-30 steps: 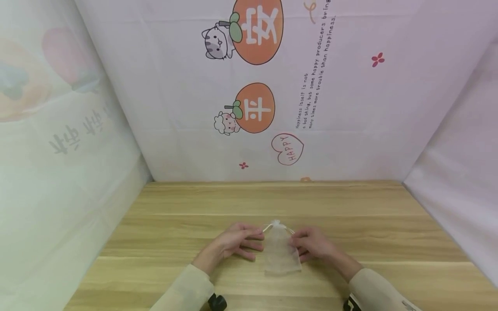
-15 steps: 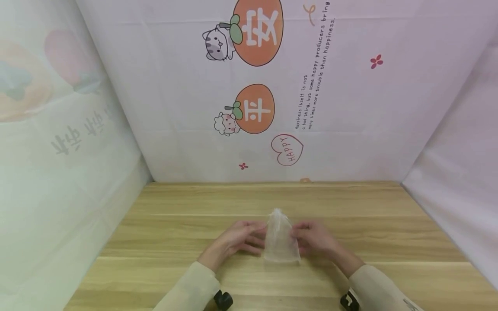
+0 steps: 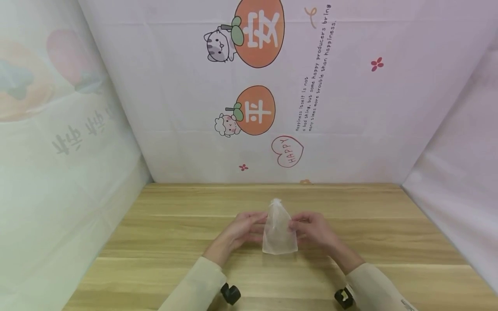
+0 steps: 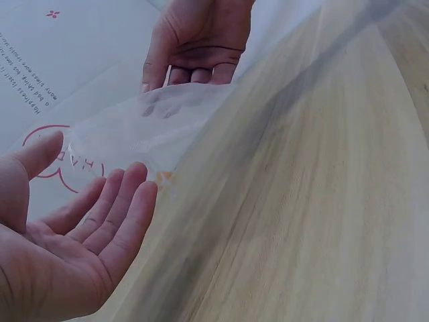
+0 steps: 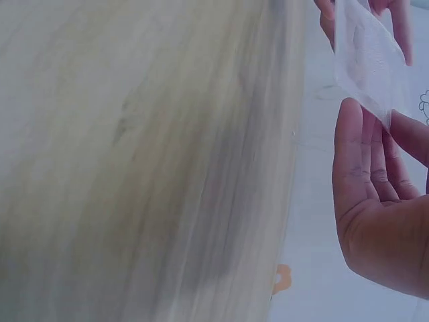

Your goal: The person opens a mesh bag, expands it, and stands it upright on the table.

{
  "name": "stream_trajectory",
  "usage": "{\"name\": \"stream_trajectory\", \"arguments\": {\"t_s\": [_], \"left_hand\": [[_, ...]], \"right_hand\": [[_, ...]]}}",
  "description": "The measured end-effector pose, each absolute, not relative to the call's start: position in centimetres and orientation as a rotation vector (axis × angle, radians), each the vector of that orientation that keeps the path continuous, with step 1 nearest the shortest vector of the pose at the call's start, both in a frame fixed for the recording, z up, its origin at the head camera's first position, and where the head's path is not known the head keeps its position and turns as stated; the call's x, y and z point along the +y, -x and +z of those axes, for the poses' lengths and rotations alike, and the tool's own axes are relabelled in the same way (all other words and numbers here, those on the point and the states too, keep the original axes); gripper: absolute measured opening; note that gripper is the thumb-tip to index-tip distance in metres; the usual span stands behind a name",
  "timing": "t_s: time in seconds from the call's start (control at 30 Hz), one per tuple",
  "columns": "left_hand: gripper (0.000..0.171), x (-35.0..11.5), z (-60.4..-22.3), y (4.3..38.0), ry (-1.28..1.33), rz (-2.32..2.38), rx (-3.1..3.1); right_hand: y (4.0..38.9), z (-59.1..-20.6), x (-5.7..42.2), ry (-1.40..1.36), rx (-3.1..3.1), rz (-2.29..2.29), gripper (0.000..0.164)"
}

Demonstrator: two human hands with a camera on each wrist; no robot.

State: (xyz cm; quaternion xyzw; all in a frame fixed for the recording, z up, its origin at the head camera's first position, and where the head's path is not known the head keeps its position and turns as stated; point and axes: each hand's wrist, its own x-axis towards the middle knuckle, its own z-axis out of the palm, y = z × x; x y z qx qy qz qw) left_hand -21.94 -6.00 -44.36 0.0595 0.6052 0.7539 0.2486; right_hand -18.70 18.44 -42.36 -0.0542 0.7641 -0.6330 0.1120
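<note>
A sheer white drawstring pouch (image 3: 278,231) is held above the wooden table, its gathered neck pointing away. My right hand (image 3: 314,229) pinches its right edge between thumb and fingers; in the right wrist view, the edge of the pouch (image 5: 372,67) runs between the thumb and fingers of that right hand (image 5: 379,194). On the other side, my left hand (image 3: 243,229) is beside the left edge, fingers extended. The left wrist view has this left hand (image 4: 74,248) with thumb and fingers spread apart and the pouch (image 4: 151,124) just beyond them. The pouch looks flat, with nothing visible inside.
A wooden tabletop (image 3: 186,203) spreads beneath both hands. White printed cloth (image 3: 342,142) hangs behind it, with more cloth (image 3: 78,181) along the left and right sides. Black camera mounts (image 3: 231,294) are on both wrists.
The pouch has risen off the table and moved slightly away, together with both hands. Its cords, earlier stretched sideways near the hands, no longer show clearly.
</note>
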Motion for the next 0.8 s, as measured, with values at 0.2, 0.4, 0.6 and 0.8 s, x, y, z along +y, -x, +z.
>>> {"name": "stream_trajectory", "arguments": {"t_s": [0.2, 0.4, 0.6, 0.8], "left_hand": [[0.042, -5.5, -44.1, 22.1, -0.12, 2.122, 1.672], [0.041, -4.8, -43.6, 21.9, -0.097, 2.115, 1.783], [0.034, -4.4, -43.6, 21.9, -0.084, 2.122, 1.834], [0.028, -4.2, -43.6, 21.7, -0.085, 2.152, 1.846]], "right_hand": [[18.6, -42.2, 18.3, 0.156, 2.223, -1.888, 0.027], [18.5, -42.3, 18.2, 0.16, 2.22, -1.93, 0.025], [18.3, -42.5, 17.9, 0.166, 2.22, -1.962, 0.026], [18.2, -42.7, 17.9, 0.177, 2.23, -1.962, 0.026]]}}
